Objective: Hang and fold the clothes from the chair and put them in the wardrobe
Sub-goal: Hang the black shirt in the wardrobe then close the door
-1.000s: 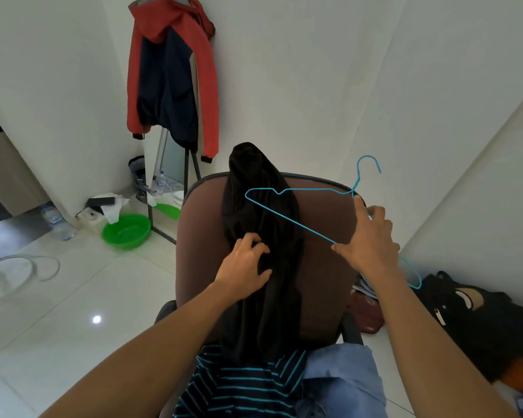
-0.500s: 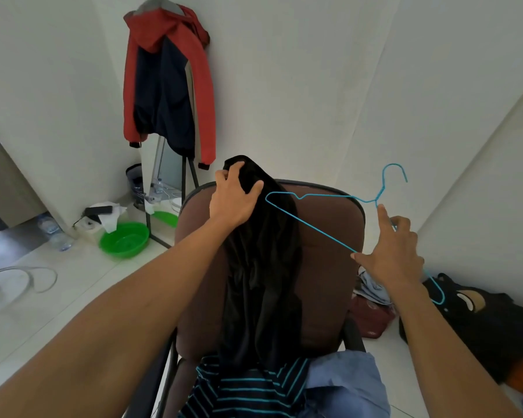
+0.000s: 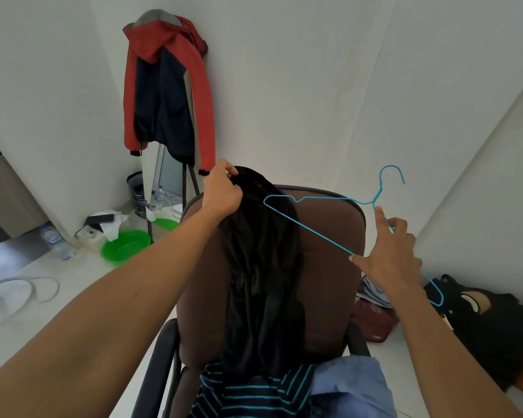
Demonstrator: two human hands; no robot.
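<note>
a lived-in home room: red jacket (image 3: 169,86) on a stand, green basin (image 3: 126,245) on the tiled floor (image 3: 58,297).

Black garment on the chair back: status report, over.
Left grip pinches black garment at its top. Right grip holds blue hanger, bare. Garment draped over chair back, nothing blocking.

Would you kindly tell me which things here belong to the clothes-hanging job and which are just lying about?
Job: black garment, blue hanger, striped shirt, pale blue shirt, chair.
Lying about: red jacket, green basin, water bottle.
</note>
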